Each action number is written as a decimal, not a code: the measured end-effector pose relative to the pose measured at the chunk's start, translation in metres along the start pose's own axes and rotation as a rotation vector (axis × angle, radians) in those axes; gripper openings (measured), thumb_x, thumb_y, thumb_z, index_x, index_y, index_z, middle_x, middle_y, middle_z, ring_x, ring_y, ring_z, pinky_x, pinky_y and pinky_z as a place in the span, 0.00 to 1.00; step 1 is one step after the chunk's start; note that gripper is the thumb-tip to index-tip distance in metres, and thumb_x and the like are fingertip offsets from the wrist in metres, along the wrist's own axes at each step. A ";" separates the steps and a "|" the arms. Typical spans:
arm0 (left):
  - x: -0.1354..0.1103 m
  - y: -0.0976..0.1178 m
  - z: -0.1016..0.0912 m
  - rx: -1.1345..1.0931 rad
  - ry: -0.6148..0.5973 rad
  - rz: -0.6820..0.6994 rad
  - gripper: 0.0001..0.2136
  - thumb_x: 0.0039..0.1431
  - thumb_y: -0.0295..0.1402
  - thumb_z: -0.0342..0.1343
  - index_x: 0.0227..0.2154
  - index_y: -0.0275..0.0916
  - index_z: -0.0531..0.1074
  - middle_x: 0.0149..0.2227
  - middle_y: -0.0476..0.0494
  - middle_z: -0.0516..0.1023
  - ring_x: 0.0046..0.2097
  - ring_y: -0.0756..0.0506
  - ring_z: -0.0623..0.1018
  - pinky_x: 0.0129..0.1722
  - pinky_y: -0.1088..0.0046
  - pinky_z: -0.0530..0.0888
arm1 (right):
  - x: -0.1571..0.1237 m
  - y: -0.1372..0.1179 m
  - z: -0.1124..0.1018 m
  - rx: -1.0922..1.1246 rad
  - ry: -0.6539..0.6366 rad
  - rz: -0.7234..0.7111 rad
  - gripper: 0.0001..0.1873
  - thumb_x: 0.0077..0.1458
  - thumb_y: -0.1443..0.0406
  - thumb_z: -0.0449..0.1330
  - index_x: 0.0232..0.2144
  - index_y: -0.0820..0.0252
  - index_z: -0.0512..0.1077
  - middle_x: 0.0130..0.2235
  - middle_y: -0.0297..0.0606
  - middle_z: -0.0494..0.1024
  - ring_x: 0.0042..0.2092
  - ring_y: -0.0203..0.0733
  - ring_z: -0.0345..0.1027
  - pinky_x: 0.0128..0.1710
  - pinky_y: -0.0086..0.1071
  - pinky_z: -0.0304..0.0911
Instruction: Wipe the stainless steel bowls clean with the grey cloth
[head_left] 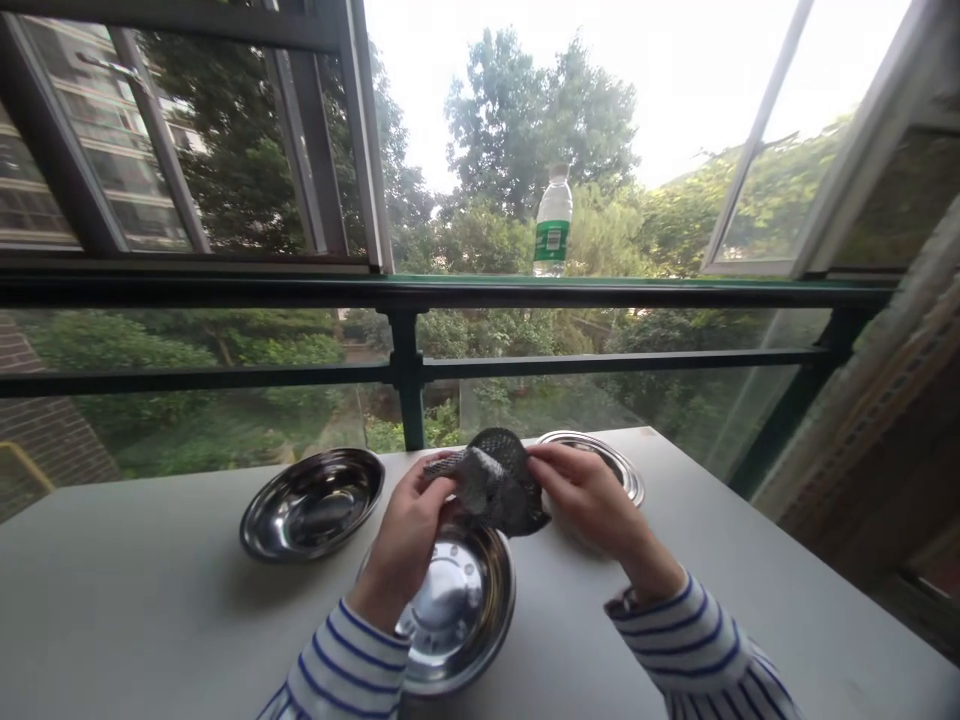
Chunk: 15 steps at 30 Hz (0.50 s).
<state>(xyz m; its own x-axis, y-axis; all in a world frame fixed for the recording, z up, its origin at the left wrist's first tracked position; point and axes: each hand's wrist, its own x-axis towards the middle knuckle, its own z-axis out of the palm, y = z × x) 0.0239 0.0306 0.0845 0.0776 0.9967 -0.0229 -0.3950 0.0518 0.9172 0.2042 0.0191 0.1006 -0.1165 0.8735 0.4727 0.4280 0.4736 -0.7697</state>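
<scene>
A crumpled dark grey mesh cloth (499, 485), silvery in places, is stretched between my two hands above the table. My left hand (405, 540) pinches its left side between thumb and fingers. With fingertips pressed together, my right hand (589, 500) grips its right edge. Below the cloth is a shiny steel bowl (495, 625), partly covered by my left hand and sleeve. A second steel bowl (262, 505) is at the left, looking tilted. Behind my right hand lies a round steel dish (626, 468), partly hidden.
The white table (172, 590) runs up to a dark green railing (409, 375) with glass panels. On the ledge above stands a clear bottle with a green label (553, 235). Open window frames (367, 150) flank the view of trees. A rough wall is at the right.
</scene>
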 end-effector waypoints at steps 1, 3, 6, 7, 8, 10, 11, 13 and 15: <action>0.001 0.001 -0.001 0.005 -0.008 -0.017 0.10 0.47 0.27 0.55 0.35 0.36 0.71 0.35 0.45 0.78 0.35 0.47 0.77 0.34 0.74 0.71 | 0.001 0.001 -0.001 -0.003 0.059 0.017 0.14 0.56 0.61 0.53 0.38 0.59 0.75 0.35 0.38 0.79 0.38 0.43 0.71 0.37 0.32 0.66; 0.001 0.000 -0.002 -0.015 -0.053 -0.053 0.10 0.49 0.27 0.53 0.36 0.36 0.71 0.36 0.44 0.77 0.37 0.47 0.76 0.37 0.71 0.71 | 0.002 0.002 -0.003 -0.022 0.174 0.044 0.14 0.55 0.60 0.53 0.37 0.60 0.75 0.33 0.38 0.79 0.36 0.42 0.71 0.34 0.32 0.66; 0.000 -0.003 0.000 -0.062 -0.181 -0.096 0.10 0.52 0.33 0.53 0.37 0.35 0.70 0.39 0.40 0.76 0.39 0.45 0.76 0.39 0.67 0.72 | 0.002 0.002 -0.007 -0.042 0.252 0.043 0.15 0.55 0.58 0.53 0.36 0.60 0.75 0.33 0.38 0.78 0.35 0.42 0.70 0.34 0.32 0.65; -0.001 -0.004 0.002 -0.049 -0.213 -0.095 0.12 0.53 0.35 0.54 0.38 0.35 0.70 0.40 0.39 0.76 0.41 0.44 0.76 0.40 0.66 0.71 | 0.001 0.001 -0.010 -0.049 0.262 0.035 0.15 0.55 0.58 0.54 0.36 0.60 0.74 0.33 0.38 0.78 0.35 0.42 0.70 0.34 0.32 0.66; -0.001 -0.006 0.004 -0.013 -0.224 -0.081 0.13 0.51 0.36 0.56 0.39 0.35 0.70 0.42 0.38 0.76 0.43 0.42 0.75 0.42 0.65 0.71 | 0.000 0.000 -0.012 -0.057 0.275 0.028 0.14 0.55 0.58 0.54 0.36 0.60 0.74 0.34 0.39 0.78 0.35 0.42 0.71 0.34 0.32 0.66; -0.003 -0.010 0.010 0.109 -0.201 -0.037 0.16 0.47 0.36 0.61 0.38 0.34 0.71 0.44 0.36 0.75 0.47 0.40 0.74 0.47 0.63 0.69 | -0.002 -0.003 -0.018 -0.085 0.307 0.015 0.14 0.55 0.58 0.54 0.37 0.59 0.74 0.34 0.39 0.78 0.35 0.42 0.71 0.33 0.32 0.66; -0.003 -0.012 0.013 0.171 -0.192 -0.012 0.17 0.45 0.36 0.63 0.38 0.34 0.72 0.45 0.34 0.75 0.48 0.40 0.73 0.49 0.63 0.67 | -0.003 -0.005 -0.021 -0.103 0.323 0.009 0.14 0.55 0.58 0.53 0.37 0.59 0.74 0.34 0.39 0.78 0.35 0.42 0.71 0.32 0.32 0.66; -0.006 -0.016 0.019 0.281 -0.225 0.030 0.19 0.44 0.36 0.64 0.41 0.35 0.73 0.48 0.33 0.73 0.51 0.38 0.71 0.51 0.61 0.65 | -0.006 -0.011 -0.027 -0.143 0.353 -0.005 0.14 0.56 0.59 0.53 0.37 0.59 0.74 0.35 0.38 0.78 0.34 0.42 0.71 0.32 0.31 0.66; -0.009 -0.019 0.024 0.391 -0.307 0.082 0.24 0.43 0.36 0.64 0.46 0.38 0.71 0.51 0.34 0.72 0.53 0.36 0.69 0.51 0.61 0.65 | -0.009 -0.016 -0.030 -0.169 0.360 -0.021 0.13 0.56 0.60 0.53 0.37 0.58 0.74 0.35 0.38 0.78 0.34 0.41 0.71 0.31 0.30 0.65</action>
<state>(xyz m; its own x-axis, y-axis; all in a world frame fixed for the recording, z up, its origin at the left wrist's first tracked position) 0.0531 0.0188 0.0768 0.3497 0.9292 0.1199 -0.0428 -0.1120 0.9928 0.2256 0.0007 0.1214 0.1824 0.7540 0.6311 0.5738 0.4396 -0.6910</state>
